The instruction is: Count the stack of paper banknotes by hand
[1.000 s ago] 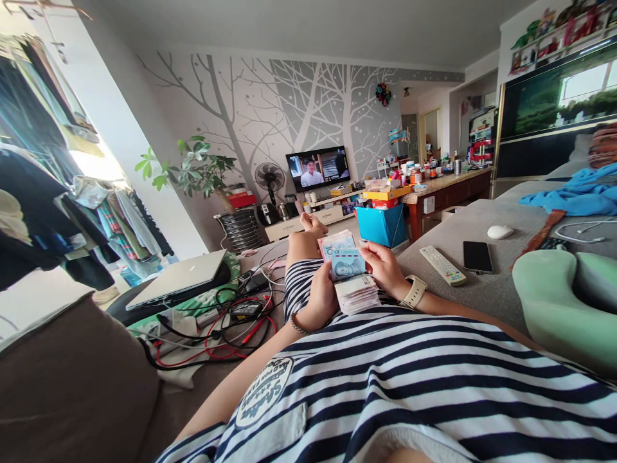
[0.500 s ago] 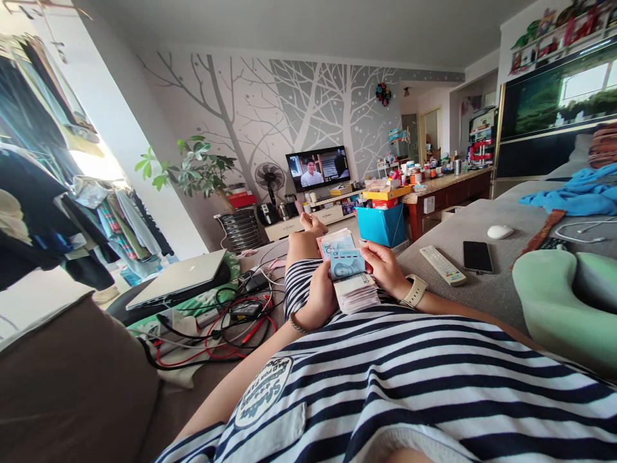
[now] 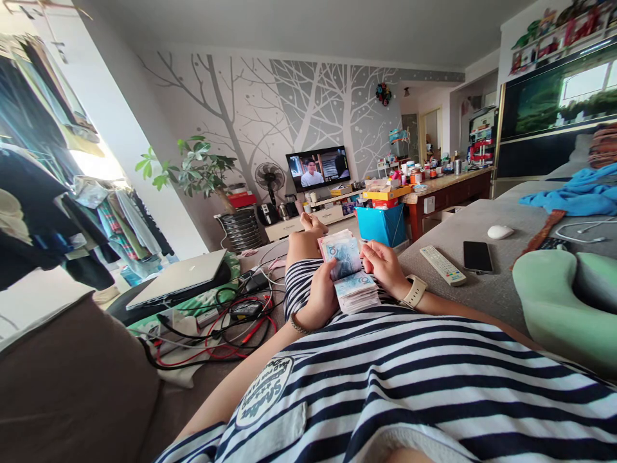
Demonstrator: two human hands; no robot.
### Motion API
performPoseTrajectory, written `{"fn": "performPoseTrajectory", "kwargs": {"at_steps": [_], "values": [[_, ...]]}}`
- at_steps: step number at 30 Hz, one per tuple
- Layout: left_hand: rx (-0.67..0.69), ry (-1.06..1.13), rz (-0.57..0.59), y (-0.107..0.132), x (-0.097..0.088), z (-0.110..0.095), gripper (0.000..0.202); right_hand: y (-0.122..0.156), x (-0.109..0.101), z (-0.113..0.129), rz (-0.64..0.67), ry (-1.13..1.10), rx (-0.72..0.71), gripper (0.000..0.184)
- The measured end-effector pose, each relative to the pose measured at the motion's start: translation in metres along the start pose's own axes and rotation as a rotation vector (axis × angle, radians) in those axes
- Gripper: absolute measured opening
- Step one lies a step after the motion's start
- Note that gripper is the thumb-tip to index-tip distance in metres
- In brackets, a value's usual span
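My left hand [image 3: 322, 290] is closed around a thick bundle of banknotes [image 3: 343, 257], its thumb lying across their face. The upper part of the bundle stands up, with a blue-grey note at the front and pinkish edges behind. Toward my body, the lower part [image 3: 357, 294] is folded over, with a bluish note on top and many layered edges showing. My right hand [image 3: 385, 267] has its fingers pinched together at the right edge of the upper notes. The exact grip of those fingertips is hard to see.
On the grey sofa to the right lie a remote control [image 3: 442, 265], a phone [image 3: 478, 257], a white mouse [image 3: 500, 231] and a green neck pillow [image 3: 562, 302]. Tangled cables [image 3: 236, 315] and a laptop [image 3: 180, 280] are at the left. A blue box [image 3: 380, 225] stands ahead.
The blue note that was bent down between my hands has gone over onto the lower part. Another note face now shows upright. Both hands have barely moved.
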State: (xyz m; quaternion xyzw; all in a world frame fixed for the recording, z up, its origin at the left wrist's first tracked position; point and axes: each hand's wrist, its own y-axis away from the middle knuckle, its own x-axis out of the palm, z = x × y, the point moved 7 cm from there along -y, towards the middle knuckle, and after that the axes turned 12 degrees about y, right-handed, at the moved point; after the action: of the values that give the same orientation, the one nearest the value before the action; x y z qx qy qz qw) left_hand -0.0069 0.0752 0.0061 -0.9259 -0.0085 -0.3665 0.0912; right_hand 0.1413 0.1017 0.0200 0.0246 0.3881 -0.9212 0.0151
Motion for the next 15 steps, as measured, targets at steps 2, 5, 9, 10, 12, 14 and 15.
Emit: {"fn": "performPoseTrajectory", "kwargs": {"at_steps": [2,5,9,10,12,14,15], "values": [[-0.013,-0.011,0.018,0.002,0.002,0.0,0.023,-0.002,-0.004,-0.007,-0.06,0.061,0.027,0.061],[-0.024,-0.029,0.02,0.006,0.005,-0.001,0.02,-0.005,-0.006,-0.016,-0.089,0.133,0.065,0.058],[-0.038,-0.036,0.009,0.007,0.004,-0.001,0.016,-0.005,-0.004,-0.022,-0.066,0.177,0.074,0.055],[-0.035,-0.035,0.005,0.006,0.004,0.0,0.015,-0.005,-0.004,-0.022,-0.062,0.181,0.075,0.055],[-0.034,-0.017,-0.006,0.005,0.003,0.001,0.015,-0.005,-0.003,-0.021,-0.057,0.176,0.072,0.055],[-0.054,0.023,-0.018,0.004,0.002,0.003,0.016,-0.005,-0.003,-0.019,-0.052,0.151,0.065,0.054],[-0.068,0.045,-0.027,0.003,0.002,0.004,0.017,-0.005,-0.002,-0.018,-0.047,0.134,0.06,0.053]]}}
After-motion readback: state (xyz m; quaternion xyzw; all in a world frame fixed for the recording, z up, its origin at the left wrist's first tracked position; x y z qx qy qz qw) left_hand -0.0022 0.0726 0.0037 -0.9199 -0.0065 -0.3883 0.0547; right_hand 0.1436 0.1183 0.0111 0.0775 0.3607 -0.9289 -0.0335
